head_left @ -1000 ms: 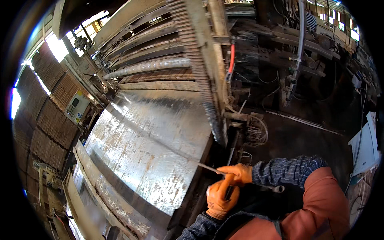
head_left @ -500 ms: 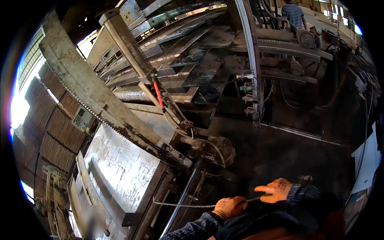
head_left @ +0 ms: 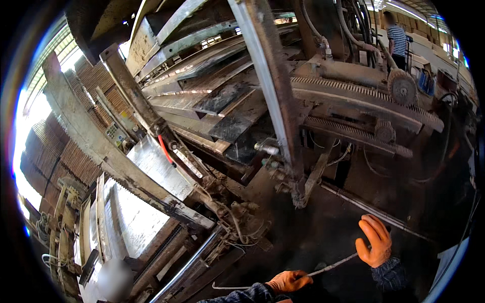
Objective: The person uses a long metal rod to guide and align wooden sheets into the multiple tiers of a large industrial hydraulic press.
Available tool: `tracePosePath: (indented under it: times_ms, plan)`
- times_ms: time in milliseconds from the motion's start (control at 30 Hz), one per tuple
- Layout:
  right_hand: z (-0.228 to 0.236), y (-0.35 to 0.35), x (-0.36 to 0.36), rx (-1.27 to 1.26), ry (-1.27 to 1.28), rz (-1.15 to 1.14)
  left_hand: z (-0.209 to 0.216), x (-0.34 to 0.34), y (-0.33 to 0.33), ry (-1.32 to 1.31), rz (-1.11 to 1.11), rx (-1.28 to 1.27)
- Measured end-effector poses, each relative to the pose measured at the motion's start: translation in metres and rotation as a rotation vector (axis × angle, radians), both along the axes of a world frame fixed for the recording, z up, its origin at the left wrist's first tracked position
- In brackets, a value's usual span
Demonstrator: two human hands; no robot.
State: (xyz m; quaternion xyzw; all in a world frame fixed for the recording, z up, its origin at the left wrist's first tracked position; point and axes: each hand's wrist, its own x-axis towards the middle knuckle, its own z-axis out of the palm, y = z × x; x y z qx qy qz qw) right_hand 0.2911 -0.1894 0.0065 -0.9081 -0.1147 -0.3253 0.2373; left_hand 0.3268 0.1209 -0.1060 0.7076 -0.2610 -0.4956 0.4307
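My left hand (head_left: 289,281), in an orange glove, is closed around a thin metal rod (head_left: 333,265) low in the view. The rod slants up to the right, and its far left end bends into a small hook. My right hand (head_left: 375,241), also in an orange glove, is raised by the rod's right end. Its thumb stands apart from the fingers and its palm grips nothing; whether the rod's tip touches the glove, I cannot tell. Dark knitted sleeves cover both forearms.
A curved toothed rack (head_left: 108,146) and a shiny metal sheet (head_left: 139,222) are at the left. Ahead hangs a steel upright (head_left: 268,76) with fittings. Toothed rails with gears (head_left: 401,88) lie at the right; behind them stands a person in a striped shirt (head_left: 397,40).
My right hand has let go of the rod, opened and lifted up to the right. The left hand keeps its hold. The view has shifted, bringing the rails and the far person closer in.
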Motion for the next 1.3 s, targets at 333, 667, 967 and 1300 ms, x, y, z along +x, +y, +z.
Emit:
tracePosePath:
  times_ms: [333,667,967,1300]
  plan:
    - [-0.034,-0.264,-0.03,0.495,0.418,-0.173,0.001,0.035,-0.188,0.044,0.087,-0.015]
    - [-0.039,-0.491,-0.068,1.085,1.364,0.177,-0.03,-0.021,-0.398,-0.178,0.015,0.138]
    - [-0.05,-0.558,-0.061,1.207,1.48,0.294,-0.039,-0.053,-0.49,-0.458,0.166,0.344]
    - [-0.054,-0.58,-0.035,1.273,1.649,0.55,-0.022,-0.036,-0.499,-0.643,0.262,0.322]
